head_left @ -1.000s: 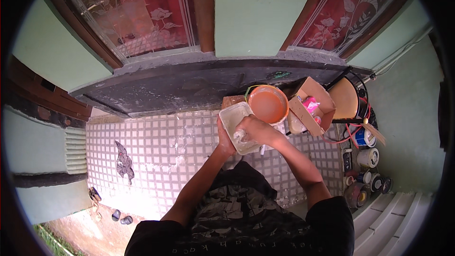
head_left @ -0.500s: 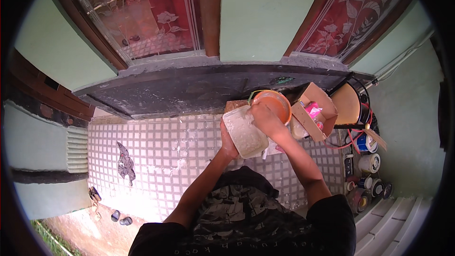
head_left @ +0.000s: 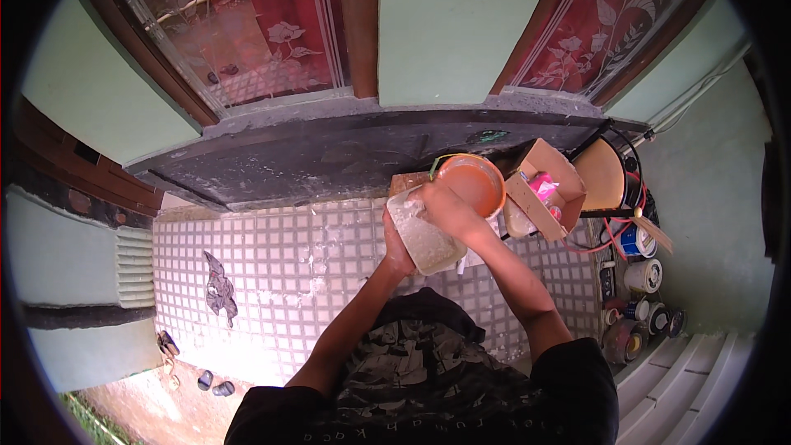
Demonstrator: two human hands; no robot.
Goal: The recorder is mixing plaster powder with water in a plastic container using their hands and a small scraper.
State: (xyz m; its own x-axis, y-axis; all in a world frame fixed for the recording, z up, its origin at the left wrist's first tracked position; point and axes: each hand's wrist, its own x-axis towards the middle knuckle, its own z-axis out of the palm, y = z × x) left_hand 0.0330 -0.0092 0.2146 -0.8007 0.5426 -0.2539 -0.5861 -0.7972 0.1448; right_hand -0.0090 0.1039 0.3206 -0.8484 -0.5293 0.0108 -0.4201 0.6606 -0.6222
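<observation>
A shallow whitish rectangular plastic tub (head_left: 428, 243) with wet-looking spots is held tilted in front of my chest. My left hand (head_left: 396, 245) grips it along its left side, the fingers partly behind it. Bent over the tub's upper part is my right hand (head_left: 442, 208), its fingers curled against the surface. Whether those fingers hold something small is hidden. Just behind my right hand stands an orange bucket (head_left: 476, 183) with a pale inside and a green-yellow handle.
An open cardboard box (head_left: 544, 189) with pink packets stands right of the bucket, beside a chair (head_left: 600, 175). Paint cans (head_left: 643, 276) line the right wall. A dark cloth (head_left: 220, 287) lies on the tiled floor (head_left: 280, 255); sandals (head_left: 214, 383) sit lower left.
My right hand has moved slightly left and down, from the bucket's near rim onto the upper part of the tub. The left hand and tub have stayed nearly still.
</observation>
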